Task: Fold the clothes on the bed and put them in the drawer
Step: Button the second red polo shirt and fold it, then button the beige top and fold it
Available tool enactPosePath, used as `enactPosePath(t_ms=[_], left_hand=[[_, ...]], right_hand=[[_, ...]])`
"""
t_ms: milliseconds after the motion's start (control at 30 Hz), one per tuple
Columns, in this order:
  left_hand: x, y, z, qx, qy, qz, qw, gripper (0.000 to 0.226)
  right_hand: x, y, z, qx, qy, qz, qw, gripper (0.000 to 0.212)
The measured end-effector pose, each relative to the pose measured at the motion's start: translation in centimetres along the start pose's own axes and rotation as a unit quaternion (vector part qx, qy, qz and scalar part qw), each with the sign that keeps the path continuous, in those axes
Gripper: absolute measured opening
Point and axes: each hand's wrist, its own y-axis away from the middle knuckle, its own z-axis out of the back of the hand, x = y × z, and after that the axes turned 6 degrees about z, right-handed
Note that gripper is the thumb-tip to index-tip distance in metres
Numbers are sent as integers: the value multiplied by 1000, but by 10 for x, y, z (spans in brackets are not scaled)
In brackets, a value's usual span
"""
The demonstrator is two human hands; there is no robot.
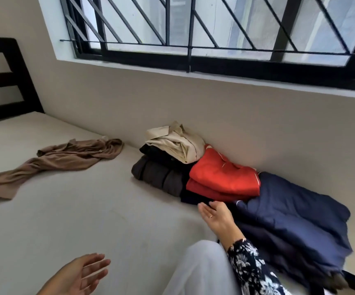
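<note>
A brown garment [51, 162] lies unfolded and crumpled on the bed [87, 209] at the left. Against the wall sits a heap of folded clothes: a beige piece [172, 143] on top of black and dark grey ones [159, 175], an orange-red piece [221, 177] beside them, and a navy blue piece [296, 213] at the right. My right hand [217, 216] is open, palm up, just in front of the orange-red piece and touching nothing that I can see. My left hand [83, 275] hovers open over the mattress at the bottom left.
A dark headboard [4, 79] stands at the far left. A beige wall [193, 107] runs along the bed under a barred window [193, 28]. My knee in light trousers [200, 271] rests on the mattress at the bottom. No drawer is in view.
</note>
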Motion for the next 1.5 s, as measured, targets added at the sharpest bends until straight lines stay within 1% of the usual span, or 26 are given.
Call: enactPosePath(t_ms=[67,167,233,367,433,600,633,667,700,800,900,967,1033,1067,1100,1133,1167,1267,1300,1367,1400,1433,1467,1500], left_hand=[[-1,4,-8,3,-21,-11,1000,16],[-8,12,-14,7,-48,-53,997,17],[-13,15,-8,-18,-61,-96,993,15],[-25,17,18,-89,-62,-172,979,13],[-32,20,40,-124,-49,-189,973,11],[-56,18,80,-178,-69,-213,958,16],[-61,16,78,-176,-83,-223,955,18],[-67,14,80,-193,-94,-228,950,18],[-85,8,118,-227,-81,-233,942,22],[-99,4,122,-243,-132,-237,931,40],[-124,-16,148,-285,-165,-242,913,44],[-145,-36,172,-317,-191,-255,893,47],[-168,-62,199,-357,-232,-279,861,52],[-173,-74,212,-375,-260,-283,844,56],[-184,-87,226,-391,-288,-284,827,61],[-188,-97,239,-402,-315,-283,812,66],[-195,-107,251,-414,-342,-282,795,71],[-216,-134,278,-447,-411,-293,739,81],[-224,-144,285,-455,-423,-307,721,84],[-242,-161,294,-461,-424,-326,708,87],[-249,-169,295,-462,-423,-319,711,84],[-257,-178,296,-458,-424,-310,717,75],[-262,-185,295,-455,-428,-299,721,59],[-267,-189,293,-455,-439,-288,720,42]], right_hand=[[-1,7,-7,51,65,-25,996,11],[-2,21,-30,118,150,-12,982,10],[-10,31,-48,146,200,-12,969,9],[-43,43,-76,209,297,-48,930,10],[-68,52,-95,235,315,-78,916,9],[-125,67,-143,284,321,-135,893,8],[-125,69,-147,290,318,-130,893,8],[-130,69,-152,297,334,-123,886,8],[-168,72,-191,315,352,-144,870,8],[-177,72,-201,331,371,-135,857,9],[-209,62,-230,334,414,-119,839,9],[-230,46,-262,328,437,-76,834,8],[-253,22,-301,319,444,13,837,6],[-259,10,-314,314,466,75,824,5],[-266,-4,-331,317,494,139,798,2],[-270,-15,-341,327,520,190,766,8],[-275,-28,-352,346,545,227,729,20],[-291,-73,-376,427,588,279,628,51],[-295,-88,-385,439,600,290,602,57],[-301,-115,-401,440,619,314,570,66],[-304,-126,-406,436,632,316,557,70],[-307,-135,-410,428,659,316,532,74],[-311,-142,-411,413,693,329,491,74],[-315,-146,-411,393,729,350,439,66]])
